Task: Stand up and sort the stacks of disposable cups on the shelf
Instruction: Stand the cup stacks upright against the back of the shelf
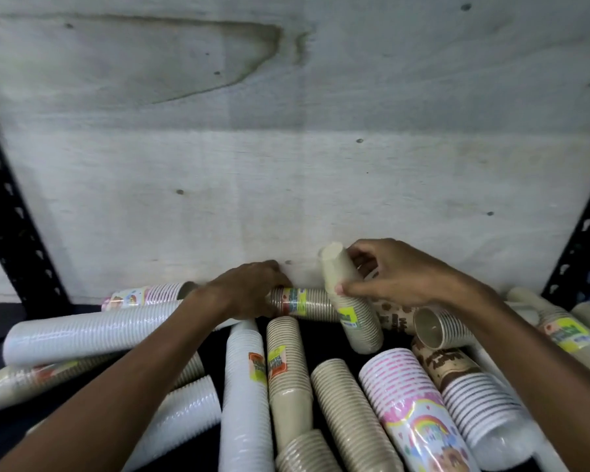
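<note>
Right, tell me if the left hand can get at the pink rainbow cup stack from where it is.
Probably yes. The left hand grips a beige stack by the wall, but the pink rainbow stack lies uncovered in front.

dim, flat light, soft blur throughout (edges bowed by wide-angle lens)

White, beige and pink rainbow-printed cup stacks [419,407]; black shelf [334,335].
</note>
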Motion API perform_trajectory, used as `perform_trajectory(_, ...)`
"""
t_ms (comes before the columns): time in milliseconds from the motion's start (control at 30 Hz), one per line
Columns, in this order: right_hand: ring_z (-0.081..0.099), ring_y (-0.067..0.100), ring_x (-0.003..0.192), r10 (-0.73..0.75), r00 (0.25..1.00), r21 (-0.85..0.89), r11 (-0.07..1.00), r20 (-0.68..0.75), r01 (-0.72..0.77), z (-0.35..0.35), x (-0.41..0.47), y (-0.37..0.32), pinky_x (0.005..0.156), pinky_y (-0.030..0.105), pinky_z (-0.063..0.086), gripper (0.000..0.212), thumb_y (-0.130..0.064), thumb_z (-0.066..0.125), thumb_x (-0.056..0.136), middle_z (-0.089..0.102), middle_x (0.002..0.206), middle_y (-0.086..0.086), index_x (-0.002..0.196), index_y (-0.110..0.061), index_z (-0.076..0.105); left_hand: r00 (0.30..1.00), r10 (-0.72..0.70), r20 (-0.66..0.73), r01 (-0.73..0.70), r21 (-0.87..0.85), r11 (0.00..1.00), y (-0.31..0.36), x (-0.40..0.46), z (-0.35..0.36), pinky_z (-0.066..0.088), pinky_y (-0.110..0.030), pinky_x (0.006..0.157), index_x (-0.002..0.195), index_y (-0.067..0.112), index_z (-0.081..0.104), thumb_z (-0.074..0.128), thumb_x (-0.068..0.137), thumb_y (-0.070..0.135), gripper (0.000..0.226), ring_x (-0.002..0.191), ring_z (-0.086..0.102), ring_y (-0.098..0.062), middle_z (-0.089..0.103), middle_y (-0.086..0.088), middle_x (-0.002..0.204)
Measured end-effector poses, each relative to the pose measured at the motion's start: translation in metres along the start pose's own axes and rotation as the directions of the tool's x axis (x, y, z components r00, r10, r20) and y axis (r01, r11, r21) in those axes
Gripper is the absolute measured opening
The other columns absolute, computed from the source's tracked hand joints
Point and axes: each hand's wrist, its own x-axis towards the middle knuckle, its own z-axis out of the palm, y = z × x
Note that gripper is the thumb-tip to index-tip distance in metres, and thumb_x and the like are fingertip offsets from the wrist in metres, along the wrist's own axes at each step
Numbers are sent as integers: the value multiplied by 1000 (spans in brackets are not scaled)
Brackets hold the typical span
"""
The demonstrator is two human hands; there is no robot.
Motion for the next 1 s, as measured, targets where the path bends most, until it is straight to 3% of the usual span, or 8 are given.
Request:
perform_trajectory(133,69,10,93,90,988,127,989,-121,-75,-4,-4,9,89,42,57,50,-48,75,68,72,101,-9,111,-25,66,995,-67,-77,63,-60,996,-3,-10,-2,44,-35,99,138,23,49,71,85,37,59,117,53,-20,52,0,129)
perform_trajectory(233,70,13,95,128,977,218,972,-170,-89,-7,-8,10,90,45,57,68,-60,67,53,73,102,-7,111,-23,66,979,-118,-166,96,-133,986,1,-17,2,44,-32,95,137,20,49,70,86,34,57,115,55,-21,58,-4,128)
perform_trajectory(300,70,13,96,122,978,280,958,-172,-70,-6,-10,11,93,46,55,70,-58,64,52,73,103,-6,112,-23,66,960,-160,-231,119,-181,976,4,-20,5,45,-33,91,134,17,49,70,86,31,54,112,57,-23,61,-6,127)
perform_trajectory(433,69,15,101,129,981,362,930,-148,-67,-3,-10,16,94,48,55,61,-51,66,54,72,109,-5,111,-28,60,916,-264,-301,178,-283,942,16,-21,12,44,-34,86,129,14,46,70,85,30,53,108,55,-24,58,-9,123)
perform_trajectory(633,71,20,97,105,989,370,927,-108,-58,9,3,22,88,51,58,62,-43,71,59,71,108,-4,118,-30,60,848,-345,-402,167,-416,894,25,-17,23,49,-40,93,141,16,42,70,86,39,66,111,57,-30,49,-12,128)
perform_trajectory(733,71,17,96,111,987,341,938,-117,-65,11,6,21,90,49,57,51,-31,72,74,71,108,-5,123,-28,58,852,-346,-392,151,-448,881,26,-17,17,49,-43,94,139,20,43,69,85,44,65,111,58,-30,47,-9,126)
perform_trajectory(867,71,19,100,123,987,359,930,-107,-77,13,8,28,87,46,60,41,-18,72,81,71,110,2,120,-21,59,847,-327,-418,99,-481,871,13,-24,1,55,-47,88,135,32,43,65,70,68,77,101,63,-26,41,-3,119)
perform_trajectory(1000,71,18,99,141,985,382,919,-101,-93,13,7,29,86,44,60,38,-11,70,85,71,109,3,121,-18,59,846,-329,-421,78,-512,856,-5,-36,-28,56,-38,85,128,41,54,80,69,54,66,100,61,-18,53,0,113)
